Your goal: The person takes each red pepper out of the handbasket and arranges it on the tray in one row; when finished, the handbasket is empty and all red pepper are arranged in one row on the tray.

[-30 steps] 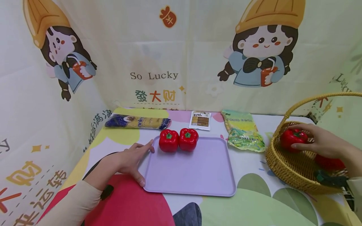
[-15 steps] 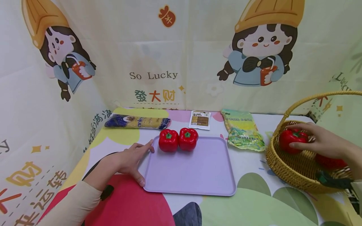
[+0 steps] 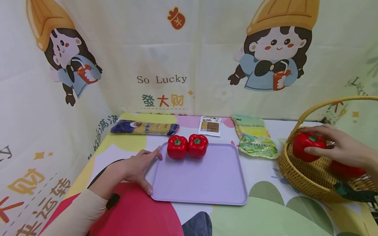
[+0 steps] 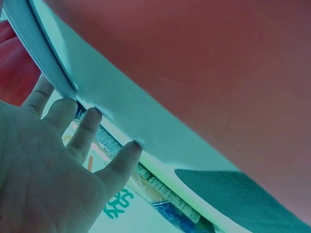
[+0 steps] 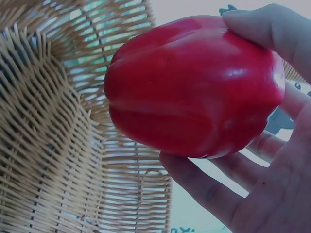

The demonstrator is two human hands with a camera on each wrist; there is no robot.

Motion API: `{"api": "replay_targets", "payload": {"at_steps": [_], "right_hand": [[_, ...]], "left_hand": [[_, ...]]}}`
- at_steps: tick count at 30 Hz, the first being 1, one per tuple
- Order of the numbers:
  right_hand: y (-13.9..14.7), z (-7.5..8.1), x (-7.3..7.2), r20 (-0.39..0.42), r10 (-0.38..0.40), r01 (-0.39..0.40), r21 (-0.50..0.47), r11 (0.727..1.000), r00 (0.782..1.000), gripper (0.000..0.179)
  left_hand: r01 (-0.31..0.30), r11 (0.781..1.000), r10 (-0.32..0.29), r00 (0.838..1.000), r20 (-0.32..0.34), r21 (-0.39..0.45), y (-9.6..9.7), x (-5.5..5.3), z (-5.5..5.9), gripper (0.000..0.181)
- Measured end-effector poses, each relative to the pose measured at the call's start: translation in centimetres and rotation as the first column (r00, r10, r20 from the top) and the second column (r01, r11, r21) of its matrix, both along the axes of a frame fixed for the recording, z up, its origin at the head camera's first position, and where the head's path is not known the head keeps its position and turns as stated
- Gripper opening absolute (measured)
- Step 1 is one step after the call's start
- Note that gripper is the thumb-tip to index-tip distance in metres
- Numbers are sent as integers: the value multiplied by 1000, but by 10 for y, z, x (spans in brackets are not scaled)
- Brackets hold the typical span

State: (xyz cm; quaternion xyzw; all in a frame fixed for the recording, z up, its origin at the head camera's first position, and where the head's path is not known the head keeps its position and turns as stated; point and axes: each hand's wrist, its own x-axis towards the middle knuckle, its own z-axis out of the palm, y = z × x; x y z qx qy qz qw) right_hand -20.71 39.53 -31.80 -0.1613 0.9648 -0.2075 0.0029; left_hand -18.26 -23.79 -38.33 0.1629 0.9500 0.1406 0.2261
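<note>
My right hand (image 3: 344, 144) grips a red bell pepper (image 3: 308, 147) over the wicker basket (image 3: 290, 172) on the right. In the right wrist view the thumb lies on one side of that pepper (image 5: 194, 87) and the fingers curl against the other. Another red pepper (image 3: 346, 168) lies inside the basket, partly covered by the arm. My left hand (image 3: 137, 170) rests with spread fingers at the left edge of a lilac tray (image 3: 200, 183). Two red bell peppers (image 3: 177, 147) with green stems stand side by side at the tray's back left.
Along the back lie a blue and yellow noodle packet (image 3: 144, 127), a small white and brown packet (image 3: 209, 126) and a green and yellow bag (image 3: 255, 136). The basket's tall handle (image 3: 307, 114) arches over the right side. A printed cloth hangs behind the table.
The pepper in my right hand has risen slightly inside the basket's opening, and the hand has shifted a little up and right. My left hand stays at the tray's edge.
</note>
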Motion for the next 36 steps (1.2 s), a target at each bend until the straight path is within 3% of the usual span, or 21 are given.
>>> {"api": "replay_targets", "payload": {"at_steps": [7,12,18,27,36], "right_hand": [[-9,8,4,-40,-7,5,-61,998,999,66],[-9,15,8,-53,-28,26,-40,999,998,68],[-10,11,17,-76,-8,5,-30,1000,997,73],[-22,11,21,-126,40,-51,-91,995,991,68],[-48,15,21,-139,83,-104,-150,983,987,70]], "left_hand": [[-32,999,32,999,6,-37,-4,4,-3,150],[2,1000,-2,1000,-21,-15,-3,4,1,142],[45,999,-45,999,-26,-19,1,-1,7,144],[25,1000,-25,1000,3,-16,5,-3,8,139],[20,1000,-21,1000,-13,-7,2,0,6,144]]}}
